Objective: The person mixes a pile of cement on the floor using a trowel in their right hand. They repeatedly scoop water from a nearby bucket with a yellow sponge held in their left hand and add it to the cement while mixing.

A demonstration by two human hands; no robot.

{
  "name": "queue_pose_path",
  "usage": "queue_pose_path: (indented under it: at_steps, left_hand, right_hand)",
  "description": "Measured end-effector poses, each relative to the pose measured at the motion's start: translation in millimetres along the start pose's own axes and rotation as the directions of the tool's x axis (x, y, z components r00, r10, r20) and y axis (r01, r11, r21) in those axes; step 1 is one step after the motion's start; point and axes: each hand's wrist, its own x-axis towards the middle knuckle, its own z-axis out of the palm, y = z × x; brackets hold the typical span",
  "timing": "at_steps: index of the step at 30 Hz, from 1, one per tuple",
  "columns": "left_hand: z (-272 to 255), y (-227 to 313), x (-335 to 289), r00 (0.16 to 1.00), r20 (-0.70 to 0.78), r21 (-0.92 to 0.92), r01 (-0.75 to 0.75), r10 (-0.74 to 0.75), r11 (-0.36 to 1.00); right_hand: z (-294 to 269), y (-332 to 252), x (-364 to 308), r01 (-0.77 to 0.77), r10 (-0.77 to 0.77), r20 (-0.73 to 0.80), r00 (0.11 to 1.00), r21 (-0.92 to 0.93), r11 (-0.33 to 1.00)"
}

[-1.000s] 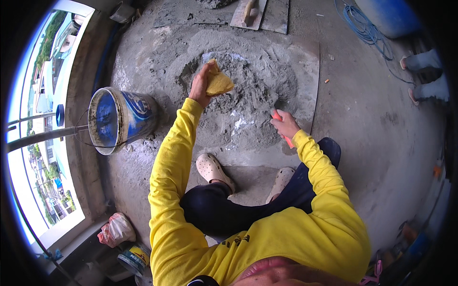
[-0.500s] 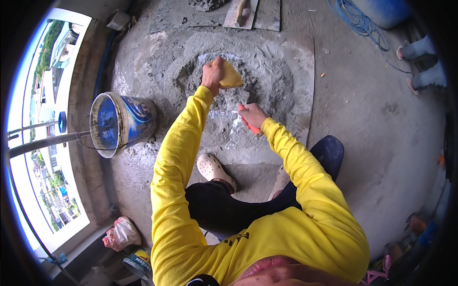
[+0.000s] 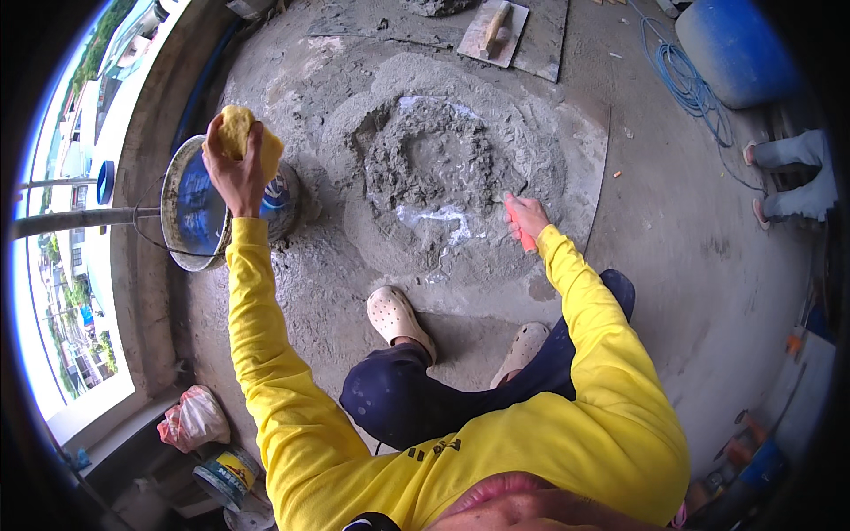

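My left hand (image 3: pixel 237 173) is closed around a yellow sponge (image 3: pixel 239 131), raised beside and partly over the rim of a blue bucket (image 3: pixel 189 232). Liquid shows inside the bucket. In my right hand (image 3: pixel 527 219) is a trowel with an orange-red handle (image 3: pixel 528 239); its blade is hard to make out against the grey mix. That hand is at the right side of a wet mortar heap (image 3: pixel 434 159), spread on a flat sheet. A ring-shaped hollow with pale, wet streaks shows in the heap.
A wooden-handled float (image 3: pixel 493 32) lies on a board beyond the mortar. Coiled blue hose (image 3: pixel 677 75) and a blue drum (image 3: pixel 739 53) are at far right, near another person's legs (image 3: pixel 797 177). A plastic bag (image 3: pixel 197 419) and a paint can (image 3: pixel 228 475) sit at lower left.
My left hand has carried the sponge from over the mortar leftward to the bucket. My right hand with the trowel has shifted right, leaving the hollow's middle uncovered.
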Motion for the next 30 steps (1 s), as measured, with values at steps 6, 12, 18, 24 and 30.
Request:
queue_pose_path:
  at_steps: [6, 12, 18, 24, 30]
  left_hand:
    - [-88.7, -78.3, 1.9, 0.995, -0.088, 0.486, 0.012, 0.036, 0.874]
    - [-82.6, -128.2, -29.6, 0.941, -0.059, 0.497, 0.318, -0.335, 0.807]
    - [-54.8, -156.4, -24.5, 0.920, -0.194, 0.364, 0.391, -0.342, 0.845]
    - [-56.8, -128.2, -24.1, 0.875, -0.184, 0.432, 0.481, -0.448, 0.763]
    - [-59.0, -118.0, -26.3, 0.879, -0.188, 0.416, 0.476, -0.438, 0.775]
  right_hand:
    - [43.4, -54.8, 84.8, 0.169, -0.162, 0.069, 0.984, -0.639, 0.751]
    - [118.8, 0.8, 39.6, 0.205, -0.410, 0.120, 0.904, -0.964, 0.171]
    - [123.5, 12.5, 53.9, 0.128, -0.447, 0.104, 0.888, -0.991, 0.024]
    - [60.3, 62.1, -3.1, 0.383, -0.700, 0.170, 0.693, -0.910, 0.158]
    - [72.3, 23.3, -23.2, -0.042, 0.035, -0.145, 0.989, -0.046, 0.998]
